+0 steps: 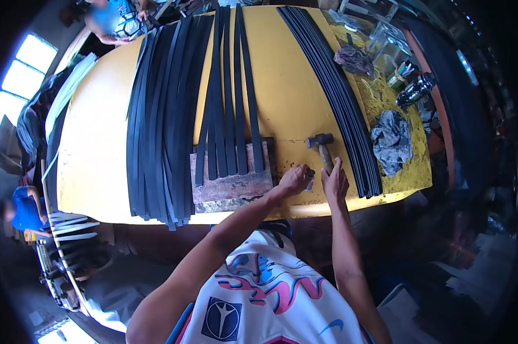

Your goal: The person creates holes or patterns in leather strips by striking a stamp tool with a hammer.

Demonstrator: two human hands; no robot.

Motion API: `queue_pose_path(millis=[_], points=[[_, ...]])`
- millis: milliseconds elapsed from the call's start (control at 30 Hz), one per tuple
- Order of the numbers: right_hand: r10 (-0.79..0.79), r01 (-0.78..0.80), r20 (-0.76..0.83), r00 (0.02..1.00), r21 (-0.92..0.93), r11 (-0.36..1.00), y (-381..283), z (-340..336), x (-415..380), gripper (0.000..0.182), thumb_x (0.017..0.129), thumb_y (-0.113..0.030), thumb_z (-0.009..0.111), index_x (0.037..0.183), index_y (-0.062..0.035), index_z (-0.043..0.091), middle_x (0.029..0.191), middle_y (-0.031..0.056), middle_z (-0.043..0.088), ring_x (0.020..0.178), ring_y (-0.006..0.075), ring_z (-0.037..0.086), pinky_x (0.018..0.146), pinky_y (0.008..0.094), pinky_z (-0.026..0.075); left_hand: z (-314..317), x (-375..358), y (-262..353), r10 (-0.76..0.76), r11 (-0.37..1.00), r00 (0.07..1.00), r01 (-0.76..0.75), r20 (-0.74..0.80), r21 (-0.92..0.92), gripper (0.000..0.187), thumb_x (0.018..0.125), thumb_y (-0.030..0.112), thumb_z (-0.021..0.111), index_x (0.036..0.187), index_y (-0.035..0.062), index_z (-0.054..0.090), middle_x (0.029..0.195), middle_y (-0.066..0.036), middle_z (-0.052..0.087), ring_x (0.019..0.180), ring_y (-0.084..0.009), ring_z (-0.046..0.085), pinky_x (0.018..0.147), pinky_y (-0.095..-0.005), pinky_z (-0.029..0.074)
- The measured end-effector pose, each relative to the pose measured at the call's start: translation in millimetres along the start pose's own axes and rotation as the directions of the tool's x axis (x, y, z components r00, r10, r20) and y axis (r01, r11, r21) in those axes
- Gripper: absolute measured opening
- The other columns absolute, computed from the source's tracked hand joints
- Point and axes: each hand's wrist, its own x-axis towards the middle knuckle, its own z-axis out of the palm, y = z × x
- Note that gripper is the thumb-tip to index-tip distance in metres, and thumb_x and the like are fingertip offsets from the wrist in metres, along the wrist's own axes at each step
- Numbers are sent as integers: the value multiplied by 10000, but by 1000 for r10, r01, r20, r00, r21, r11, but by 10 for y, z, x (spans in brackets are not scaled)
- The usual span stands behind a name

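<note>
My right hand (336, 182) is wrapped around the wooden handle of a hammer (320, 140), whose dark metal head lies over the yellow table. Just left of it, my left hand (294, 179) is closed on a small object (310, 180) with dark and pale parts, too covered by the fingers to name. Beyond my left forearm, a worn reddish block (233, 189) sits near the table's front edge. The ends of several black strips (229, 114) rest across this block, fanned slightly apart.
A thick pile of black strips (167, 114) covers the left of the yellow table (293, 74); a narrow bundle (333, 97) lies right. Crumpled grey cloth (391, 143), a dark bottle (417, 90) and a brown rag (353, 60) stand farther right. One person (113, 23) is across the table, another (26, 209) at left.
</note>
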Motion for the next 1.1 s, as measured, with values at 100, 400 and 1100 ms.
queue_pose_path(millis=[100,400,1100], points=[[-24,25,-73,997,18,1000,82,124,-46,498,857,-270,693,1270,-78,492,1019,219,607,922,380,623,766,482,503,36,-31,51,-80,989,994,89,-75,118,359,822,267,713,1022,0,583,952,-235,642,920,-419,619,811,-493,492],[-276,298,-113,955,342,891,-1074,250,-62,268,812,-152,713,1035,-32,624,1009,181,619,977,370,599,857,450,481,-1156,-434,72,276,938,861,-143,-427,317,152,861,127,621,989,52,653,938,-173,656,837,-351,626,771,-460,490],[-21,19,165,986,14,1000,-2816,1154,204,661,733,-324,688,1256,52,540,1166,308,614,1103,424,606,966,468,487,-2856,-91,-1764,-561,727,804,363,-199,-582,503,787,251,812,1110,-63,588,995,-160,700,855,-242,703,732,-333,567]])
